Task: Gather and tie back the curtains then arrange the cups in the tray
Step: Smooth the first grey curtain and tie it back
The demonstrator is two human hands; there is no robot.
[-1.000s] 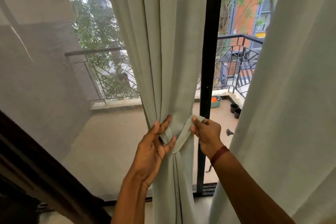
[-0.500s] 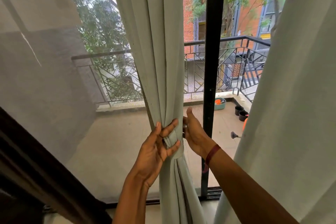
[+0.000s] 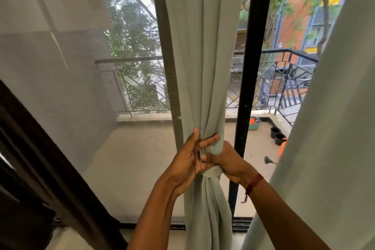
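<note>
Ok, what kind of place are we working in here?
Probably a home, upstairs at a balcony door: a gathered curtain beside the black door frame, a balcony railing with plant pots outside, and an orange building beyond.

pale green curtain [image 3: 203,67], black door frame [image 3: 253,67]

The pale green curtain [image 3: 203,50] hangs gathered into a narrow bunch, cinched by a same-coloured tie band [image 3: 211,173].
</note>
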